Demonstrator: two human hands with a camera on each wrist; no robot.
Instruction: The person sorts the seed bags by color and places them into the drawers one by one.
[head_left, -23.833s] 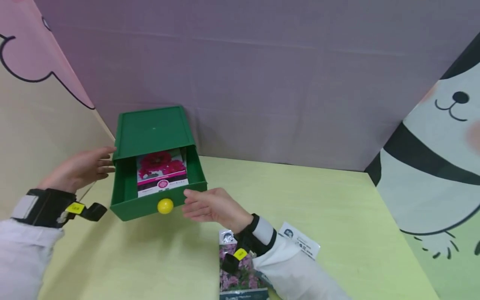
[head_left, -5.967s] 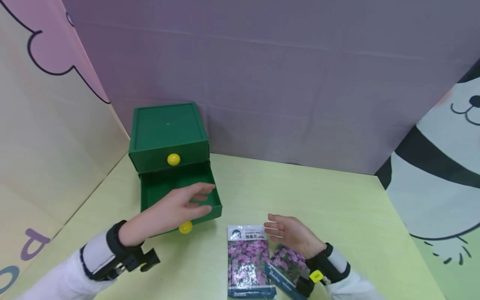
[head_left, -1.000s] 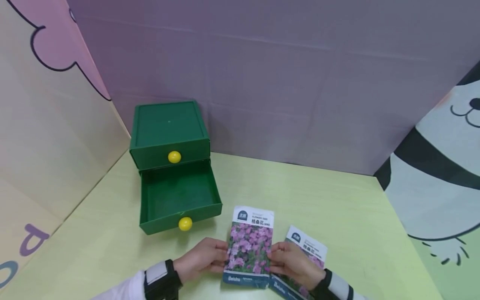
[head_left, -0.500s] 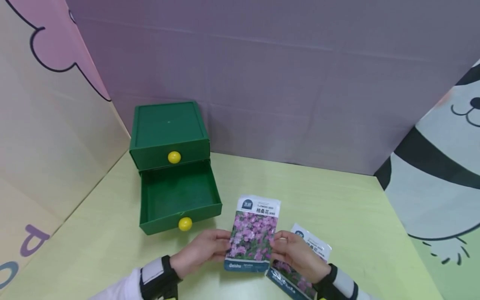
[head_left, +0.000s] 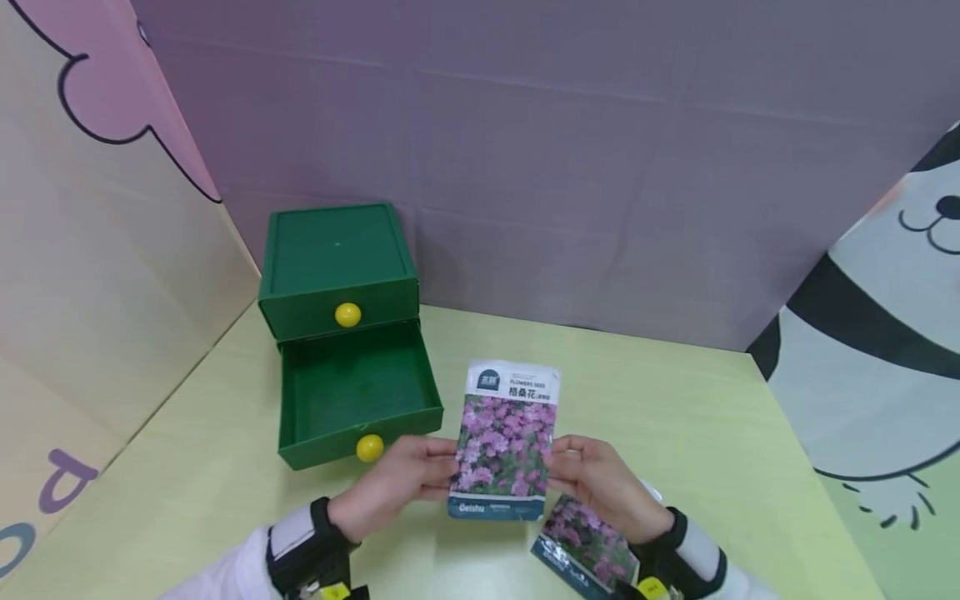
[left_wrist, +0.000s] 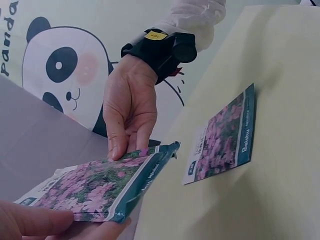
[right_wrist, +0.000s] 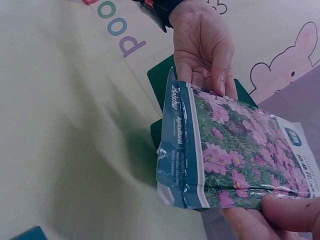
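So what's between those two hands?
In the head view, the lifted seed packet, pinched at its sides by the left hand and right hand.

Bare left hand (head_left: 390,483) and right hand (head_left: 600,483), no gloves or rings. White long sleeves (head_left: 225,575) on both arms. Black wrist straps (head_left: 303,554) over white cuffs, each with a small yellow tag (left_wrist: 156,35) and a black camera mount.

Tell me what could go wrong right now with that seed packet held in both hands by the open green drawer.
The seed packet is only pinched at its side edges by the left hand and right hand, so it may bend or slip. The open bottom drawer sticks out nearby and could snag a corner. The second packet lies by the right wrist and could get swept off.
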